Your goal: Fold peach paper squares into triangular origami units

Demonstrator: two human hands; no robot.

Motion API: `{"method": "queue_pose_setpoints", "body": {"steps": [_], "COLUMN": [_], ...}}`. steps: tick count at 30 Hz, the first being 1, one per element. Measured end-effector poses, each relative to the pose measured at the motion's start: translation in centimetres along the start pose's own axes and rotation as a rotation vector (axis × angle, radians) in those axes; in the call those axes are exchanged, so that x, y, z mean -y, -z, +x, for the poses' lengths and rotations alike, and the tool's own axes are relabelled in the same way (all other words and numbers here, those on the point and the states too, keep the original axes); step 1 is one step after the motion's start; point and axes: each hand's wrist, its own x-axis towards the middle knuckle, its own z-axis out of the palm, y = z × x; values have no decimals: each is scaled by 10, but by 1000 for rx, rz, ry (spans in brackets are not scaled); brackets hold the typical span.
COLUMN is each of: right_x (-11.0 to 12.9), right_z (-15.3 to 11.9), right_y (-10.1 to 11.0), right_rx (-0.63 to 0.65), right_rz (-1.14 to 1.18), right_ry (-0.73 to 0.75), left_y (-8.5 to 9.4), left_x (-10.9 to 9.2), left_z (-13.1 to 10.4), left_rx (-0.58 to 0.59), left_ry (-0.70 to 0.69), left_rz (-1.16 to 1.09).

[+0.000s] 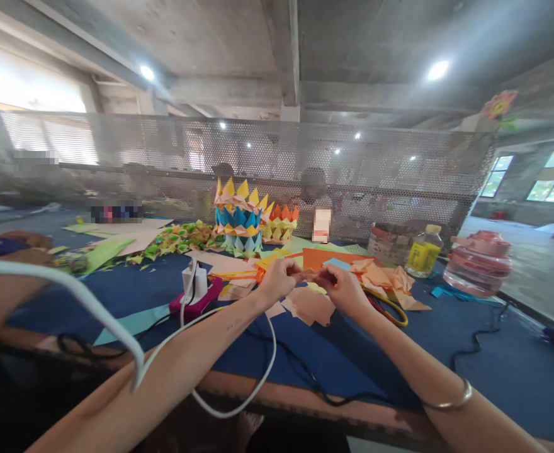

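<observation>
Over the blue tabletop, my left hand [279,278] and my right hand [345,290] meet, their fingertips pinched on a small piece of peach paper [310,275]. Most of that piece is hidden by the fingers. Just below lies a loose pile of peach paper sheets [308,307]. An orange sheet [313,257] and a light blue slip [337,263] lie behind my hands. Crumpled-looking folded peach papers [384,278] sit right of my right hand, beside a red and yellow handle [395,311], perhaps of scissors.
Stacked folded-paper rings [238,221] with pointed tops stand at the back. A magenta power strip [204,303] holds a white charger, whose white cable loops near my left forearm. A yellow-labelled bottle [424,253] and a pink jug [479,264] stand right. Another person's arm [10,283] reaches in left.
</observation>
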Motion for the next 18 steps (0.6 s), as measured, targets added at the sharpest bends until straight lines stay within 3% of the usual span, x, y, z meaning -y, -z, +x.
{"method": "queue_pose_setpoints", "body": {"steps": [9,18], "right_x": [-6,-14], "right_z": [0,4], "right_y": [0,2], "right_rx": [16,50], "right_rz": [42,109], "right_ry": [-36,-59], "left_y": [5,7], "left_x": [6,11], "left_z": [1,5], "left_rx": [80,19], "left_ry": [-7,-47], "left_rz": [24,256]}}
